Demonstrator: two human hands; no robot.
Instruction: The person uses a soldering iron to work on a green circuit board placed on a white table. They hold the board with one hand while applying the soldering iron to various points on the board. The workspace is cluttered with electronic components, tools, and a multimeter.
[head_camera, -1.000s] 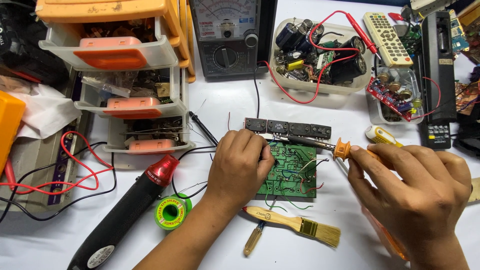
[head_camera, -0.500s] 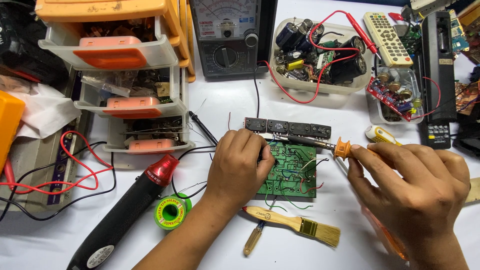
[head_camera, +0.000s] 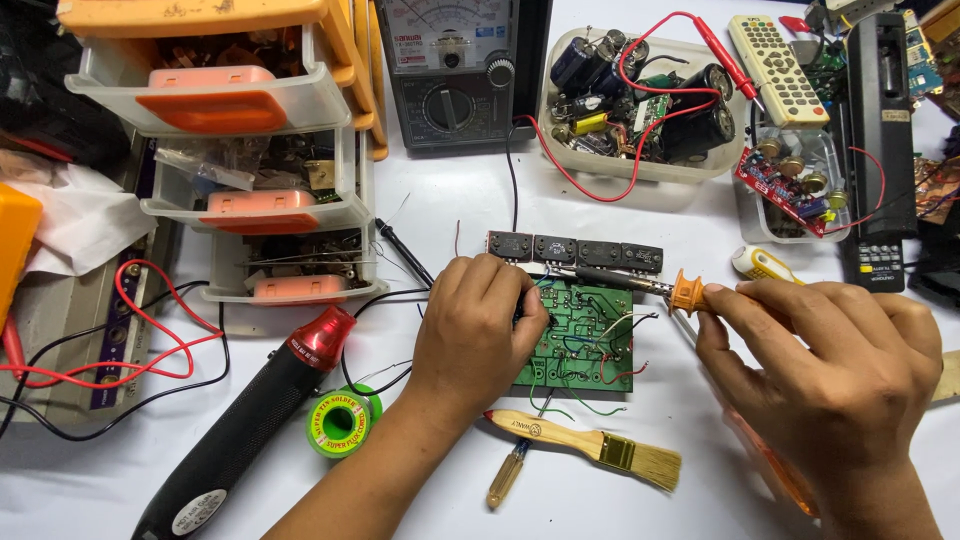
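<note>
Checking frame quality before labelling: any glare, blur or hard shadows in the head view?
Head view: even, bright light; soft short shadows under the left hand and right hand. White table runs near overexposed; mild glare on the multimeter face. Green circuit board and soldering iron stay sharp; no motion blur visible.

Green circuit board (head_camera: 585, 335), orange-collared soldering iron (head_camera: 640, 285)

Hands (head_camera: 480, 335) over green circuit board (head_camera: 585, 340)
</note>
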